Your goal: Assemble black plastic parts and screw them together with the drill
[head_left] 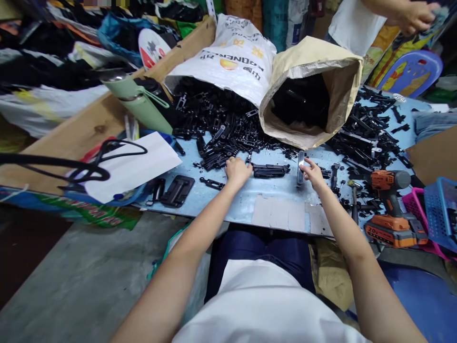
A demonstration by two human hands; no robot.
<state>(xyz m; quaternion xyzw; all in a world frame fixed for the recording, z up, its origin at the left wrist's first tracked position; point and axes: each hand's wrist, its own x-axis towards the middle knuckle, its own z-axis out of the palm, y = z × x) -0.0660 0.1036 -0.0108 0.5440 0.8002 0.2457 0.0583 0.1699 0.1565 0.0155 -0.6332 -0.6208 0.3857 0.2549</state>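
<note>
My right hand (312,172) pinches a narrow oblong black part with a grey face (301,167), held upright just above the table. My left hand (238,171) is closed, fingers curled down at the near edge of a heap of black plastic parts (228,136); what its fingertips grip is hidden. Between my hands lies a short stack of long black folding parts (270,170). Just below my left hand is a black linked piece (212,183). Farther left, a black rectangular base (177,191) lies flat.
An open brown paper sack (310,136) and a white printed sack (239,52) lie behind. At right are an orange cordless drill (389,209), a hammer (354,202) and a blue basket (441,214). A green bottle (143,105) leans at left. Another person's hand (416,19) shows top right.
</note>
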